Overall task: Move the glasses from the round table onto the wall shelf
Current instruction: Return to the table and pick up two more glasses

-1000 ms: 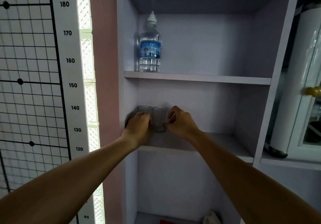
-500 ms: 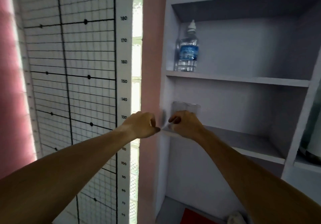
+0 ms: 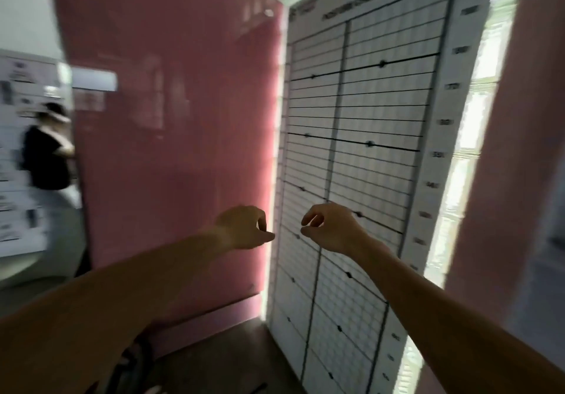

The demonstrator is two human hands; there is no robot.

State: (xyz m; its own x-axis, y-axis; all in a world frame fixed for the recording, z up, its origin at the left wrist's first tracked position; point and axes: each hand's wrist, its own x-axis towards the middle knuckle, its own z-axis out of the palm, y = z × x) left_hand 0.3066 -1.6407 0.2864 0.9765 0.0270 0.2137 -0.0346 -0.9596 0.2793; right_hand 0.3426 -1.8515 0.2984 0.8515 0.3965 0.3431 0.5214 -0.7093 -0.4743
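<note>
At the far left, a blurred person in a dark top (image 3: 46, 158) is being shown standing before a white wall covered with small posters (image 3: 13, 112). Beside that person, a broad glossy pink wall panel (image 3: 171, 136) is being seen filling the left half of the view, with faint reflections across it. A dark floor (image 3: 220, 360) is being shown at its foot.

Right of the panel, a tall white measuring chart (image 3: 360, 155) is being displayed, ruled with black grid lines and dots, and with blurred numbers running down its right edge. Further right, a bright strip of glass blocks (image 3: 477, 136) is being lit from behind, and a pink wall edge (image 3: 513, 149) is being seen at the far right.

The glasses, the round surface and the wall shelf are not being shown in this view, so their place cannot be told.

Two bare forearms are being held out from the lower corners. The left hand (image 3: 244, 228) is being held in front of the pink panel, its grip loosely curled and holding nothing. The right hand (image 3: 333, 228) is being held just beside it, in front of the chart, its fingers likewise loosely curled around nothing. The two hands are being kept near each other but apart.
</note>
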